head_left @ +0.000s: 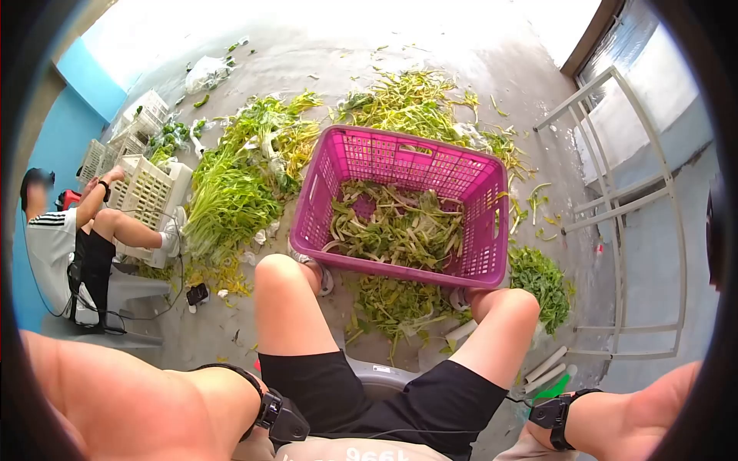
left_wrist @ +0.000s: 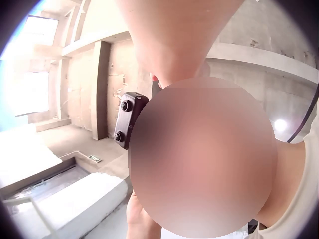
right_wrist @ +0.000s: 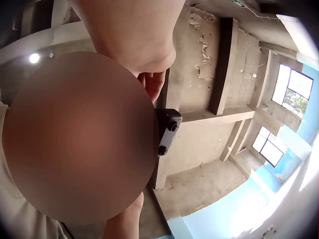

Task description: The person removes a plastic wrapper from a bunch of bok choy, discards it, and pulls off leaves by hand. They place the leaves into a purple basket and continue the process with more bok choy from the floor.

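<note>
Both hands are raised close to the wearer's head. In the left wrist view, the left hand (left_wrist: 172,59) comes down from the top beside a black two-lens camera (left_wrist: 130,119) worn at the head; a blurred disc covers most of its fingers. The right hand (right_wrist: 144,55) is at the other side of the head in the right wrist view, with a few bent fingers (right_wrist: 155,84) just above the black camera's end. What either hand holds I cannot tell. A magenta crate (head_left: 369,265) of wilted leafy stems (head_left: 392,227) stands before the knees.
Heaps of green stalks (head_left: 234,192) and yellowed greens (head_left: 407,104) lie on the floor around the crate. Another person (head_left: 58,238) sits at the left beside cream crates (head_left: 146,188). A metal frame (head_left: 615,215) leans at the right wall.
</note>
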`<state>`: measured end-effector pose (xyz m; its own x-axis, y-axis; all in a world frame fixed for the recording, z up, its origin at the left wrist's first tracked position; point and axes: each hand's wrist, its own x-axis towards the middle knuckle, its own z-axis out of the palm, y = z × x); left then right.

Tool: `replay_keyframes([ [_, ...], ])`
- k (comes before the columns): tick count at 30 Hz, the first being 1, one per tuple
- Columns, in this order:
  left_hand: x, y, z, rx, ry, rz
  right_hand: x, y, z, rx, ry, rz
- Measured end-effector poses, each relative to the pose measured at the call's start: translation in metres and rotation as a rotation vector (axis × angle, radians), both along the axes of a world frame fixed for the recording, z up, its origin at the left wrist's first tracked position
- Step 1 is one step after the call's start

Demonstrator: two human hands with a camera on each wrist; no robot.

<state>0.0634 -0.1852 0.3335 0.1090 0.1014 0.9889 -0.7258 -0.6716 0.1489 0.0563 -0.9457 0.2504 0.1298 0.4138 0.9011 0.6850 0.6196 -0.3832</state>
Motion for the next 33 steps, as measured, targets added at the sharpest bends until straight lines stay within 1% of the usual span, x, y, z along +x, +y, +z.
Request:
replay_keyframes([
  [1,0.000,0.001,-0.001,0.000,-0.015,0.010,0.008,0.021,0.002,0.002,-0.005,0.004],
  [2,-0.006,0.003,-0.002,0.000,-0.030,0.020,0.005,0.106,0.010,0.004,-0.010,0.009],
  [4,-0.016,0.006,-0.010,-0.013,-0.061,0.012,0.015,0.192,0.028,-0.004,-0.022,-0.011],
  [5,-0.017,0.007,-0.013,-0.022,-0.077,0.009,0.030,0.230,0.039,-0.010,-0.029,-0.020],
  [6,-0.015,0.005,-0.016,-0.031,-0.088,0.007,0.024,0.236,0.041,-0.016,-0.031,-0.028],
  [7,-0.020,0.009,-0.018,-0.035,-0.086,0.007,0.039,0.289,0.052,-0.017,-0.019,-0.033],
  [8,-0.021,0.011,-0.018,-0.035,-0.085,0.007,0.047,0.324,0.057,-0.015,-0.009,-0.040],
  [9,-0.028,0.017,-0.021,-0.039,-0.087,0.003,0.047,0.343,0.060,-0.015,0.000,-0.050],
  [12,-0.046,0.035,-0.030,-0.055,-0.105,-0.023,0.044,0.356,0.066,-0.021,0.009,-0.094],
  [14,-0.031,0.029,-0.028,-0.059,-0.108,-0.030,0.044,0.375,0.069,-0.019,0.025,-0.113],
  [15,-0.024,0.022,-0.025,-0.057,-0.106,-0.015,0.045,0.373,0.069,-0.015,0.037,-0.103],
  [17,-0.024,0.022,-0.025,-0.057,-0.121,0.022,0.055,0.400,0.071,-0.011,0.041,-0.078],
  [19,-0.028,0.026,-0.027,-0.057,-0.130,0.033,0.058,0.408,0.071,-0.006,0.051,-0.078],
  [22,-0.017,0.020,-0.026,-0.065,-0.132,0.041,0.059,0.412,0.075,-0.004,0.077,-0.089],
  [23,-0.013,0.017,-0.028,-0.085,-0.121,0.045,0.067,0.426,0.081,-0.023,0.097,-0.093],
  [24,-0.003,0.014,-0.027,-0.101,-0.117,0.046,0.082,0.454,0.089,-0.036,0.109,-0.100],
  [25,0.008,0.011,-0.027,-0.110,-0.137,0.050,0.085,0.454,0.092,-0.041,0.098,-0.103],
  [26,0.011,0.012,-0.028,-0.119,-0.158,0.062,0.087,0.451,0.086,0.022,0.066,-0.276],
  [27,0.022,0.029,-0.041,0.144,0.114,-0.008,0.093,0.449,0.073,0.093,0.034,-0.443],
  [28,0.050,0.029,-0.051,0.171,0.024,0.174,0.110,0.460,0.058,0.079,0.174,-0.501],
  [29,0.079,0.025,-0.073,-0.065,0.021,0.123,0.134,0.478,0.040,0.063,0.323,-0.559],
  [30,0.103,0.016,-0.083,-0.225,0.194,0.212,0.166,0.493,0.020,0.006,0.212,-0.871],
  [31,0.127,0.030,-0.101,-0.244,0.368,0.220,0.190,0.514,0.016,-0.014,0.650,-0.670],
  [32,0.155,0.036,-0.115,-0.318,0.578,0.192,0.216,0.529,-0.003,-0.149,0.782,-0.703],
  [33,0.183,0.044,-0.133,-0.323,0.809,0.195,0.242,0.543,-0.027,-0.263,0.904,-0.721],
])
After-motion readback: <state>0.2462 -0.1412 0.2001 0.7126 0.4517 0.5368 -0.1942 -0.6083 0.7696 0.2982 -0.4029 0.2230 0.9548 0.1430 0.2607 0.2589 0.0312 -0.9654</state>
